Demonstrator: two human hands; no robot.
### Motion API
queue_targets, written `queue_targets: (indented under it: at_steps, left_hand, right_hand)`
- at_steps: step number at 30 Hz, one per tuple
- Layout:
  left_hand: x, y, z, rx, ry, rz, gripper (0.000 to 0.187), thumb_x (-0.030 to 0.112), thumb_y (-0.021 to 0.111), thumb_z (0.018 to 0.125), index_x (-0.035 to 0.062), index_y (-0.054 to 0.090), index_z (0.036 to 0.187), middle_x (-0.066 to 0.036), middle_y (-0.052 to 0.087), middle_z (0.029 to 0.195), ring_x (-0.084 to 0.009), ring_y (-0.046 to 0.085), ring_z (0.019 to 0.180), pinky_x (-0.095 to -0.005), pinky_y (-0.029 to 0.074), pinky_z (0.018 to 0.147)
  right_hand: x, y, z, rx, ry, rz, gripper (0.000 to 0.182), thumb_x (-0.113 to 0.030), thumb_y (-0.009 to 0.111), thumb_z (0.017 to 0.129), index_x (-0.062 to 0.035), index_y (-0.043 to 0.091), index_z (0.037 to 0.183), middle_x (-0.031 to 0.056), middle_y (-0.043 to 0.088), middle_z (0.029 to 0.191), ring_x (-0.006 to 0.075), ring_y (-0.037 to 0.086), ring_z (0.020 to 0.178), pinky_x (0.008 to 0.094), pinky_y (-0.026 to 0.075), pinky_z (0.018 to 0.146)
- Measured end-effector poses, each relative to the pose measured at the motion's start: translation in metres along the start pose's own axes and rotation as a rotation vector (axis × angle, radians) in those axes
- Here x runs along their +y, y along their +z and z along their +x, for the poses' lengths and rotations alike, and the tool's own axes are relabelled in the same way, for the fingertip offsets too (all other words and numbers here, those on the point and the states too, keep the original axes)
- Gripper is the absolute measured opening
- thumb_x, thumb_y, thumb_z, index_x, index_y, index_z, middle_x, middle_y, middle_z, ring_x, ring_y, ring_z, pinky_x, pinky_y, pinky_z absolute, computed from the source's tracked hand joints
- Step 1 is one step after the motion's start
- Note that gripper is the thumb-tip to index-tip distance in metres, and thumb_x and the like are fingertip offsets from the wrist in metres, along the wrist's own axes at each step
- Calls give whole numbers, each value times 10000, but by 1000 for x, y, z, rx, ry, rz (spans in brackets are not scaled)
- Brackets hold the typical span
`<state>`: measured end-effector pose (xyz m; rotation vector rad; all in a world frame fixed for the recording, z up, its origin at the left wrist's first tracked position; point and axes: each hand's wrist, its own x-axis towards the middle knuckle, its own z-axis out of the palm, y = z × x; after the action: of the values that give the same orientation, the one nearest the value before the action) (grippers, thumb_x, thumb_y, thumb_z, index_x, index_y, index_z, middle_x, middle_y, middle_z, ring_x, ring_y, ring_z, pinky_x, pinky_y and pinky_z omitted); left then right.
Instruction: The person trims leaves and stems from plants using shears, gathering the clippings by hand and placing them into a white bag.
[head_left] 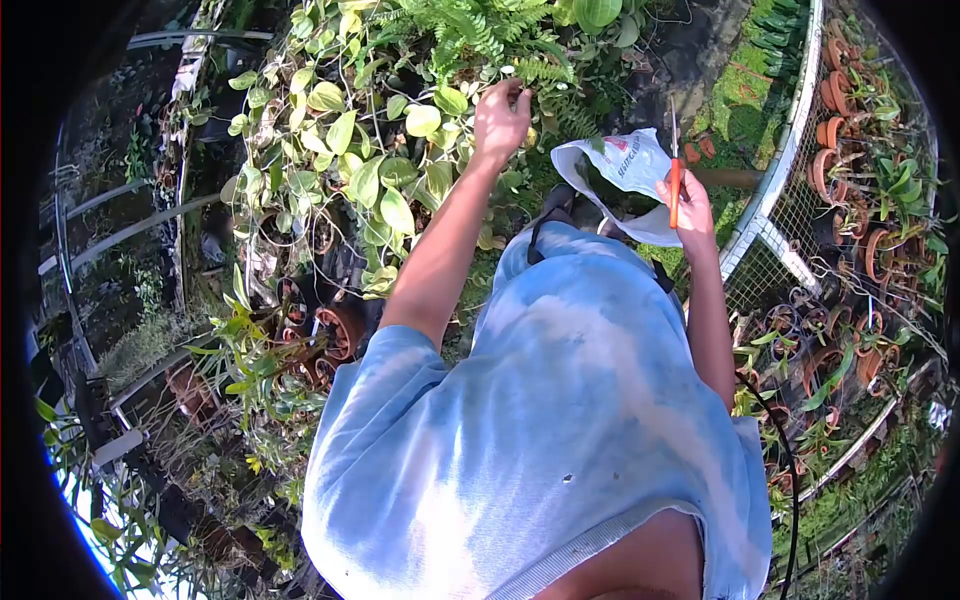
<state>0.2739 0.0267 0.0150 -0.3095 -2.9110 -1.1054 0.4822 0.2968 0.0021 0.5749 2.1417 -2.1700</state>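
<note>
My left hand [500, 125] reaches into the foliage with its fingers curled together beside the green fern [470, 35] and the yellow-green leaves [422, 120]. Whatever its fingertips grip is too small to make out. An orange-handled cutting tool [675, 190] is in my right hand [692, 212], with its narrow metal blade pointing up and away from me. The same hand also holds the edge of a white plastic bag [630, 165] with printed lettering. The bag hangs open to the left of that hand.
A white-framed wire mesh [765, 255] runs along the right, with terracotta pots [825, 175] beyond it. More pots [340, 332] and trailing plants stand at the left. A thin black cable or hose [792, 470] curves down at the lower right.
</note>
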Motion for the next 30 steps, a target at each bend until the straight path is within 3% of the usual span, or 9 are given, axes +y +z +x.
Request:
queue_targets:
  at_steps: [7,8,12,15,17,19,25,26,30]
  left_hand:
    - [-81,-31,43,117,-202,178,483,337,644,883,18,622,1244,-234,662,1165,-392,609,1120,-443,471,999]
    - [-88,-33,46,88,-233,192,518,314,643,883,58,581,1329,-240,623,1232,-402,581,1162,-448,466,1007]
    - [-92,-35,61,-22,-64,223,550,300,687,877,144,567,1390,-224,605,1250,-391,565,1192,-437,465,1013]
    - [-96,-20,73,-189,0,314,395,317,647,899,158,671,1260,-142,662,1141,-361,630,1031,-445,515,929]
    - [-75,-19,62,-182,39,324,251,263,589,927,130,709,1102,-115,672,1105,-345,628,1030,-452,510,918]
    - [-76,-9,52,-27,115,427,207,240,586,921,117,705,1038,-117,675,1076,-327,611,1043,-442,487,926]
    - [-93,-11,45,100,39,207,190,240,637,888,123,734,1002,-92,696,1002,-304,612,999,-431,473,897]
    - [-99,-18,49,58,63,184,200,252,647,885,121,743,1001,-93,701,998,-304,614,991,-420,470,902]
    - [-110,-29,63,32,170,193,217,291,670,880,124,768,978,-110,717,980,-302,640,970,-395,489,902]
  right_hand:
    - [-56,65,39,-100,-25,-4,251,-252,728,938,-70,557,952,-57,473,831,62,421,783,230,378,719]
    - [-54,69,44,-108,16,10,355,-233,781,892,-36,640,1152,-23,612,957,76,542,900,250,442,844]
    - [-50,92,54,-75,-21,-68,312,-239,774,897,-45,628,1094,-33,571,913,77,518,862,245,433,811]
    - [-43,100,53,-70,10,-142,301,-259,778,894,-48,612,1031,-47,530,879,70,482,820,243,416,771]
    - [-39,102,53,-67,-9,-113,294,-267,776,895,-54,606,1007,-52,514,865,67,465,804,242,406,755]
    - [-41,112,53,-53,-6,-107,238,-240,740,913,-69,582,963,-57,494,848,60,449,791,236,392,740]
    - [-62,127,52,-36,18,-182,158,-166,652,954,-89,530,890,-59,452,808,47,412,764,227,362,702]
    - [-50,124,57,-29,25,-178,247,-222,760,906,-65,571,933,-44,490,814,66,452,770,244,395,722]
    - [-59,133,51,-23,23,-181,260,-235,768,900,-66,574,935,-44,495,817,67,454,775,244,395,727]
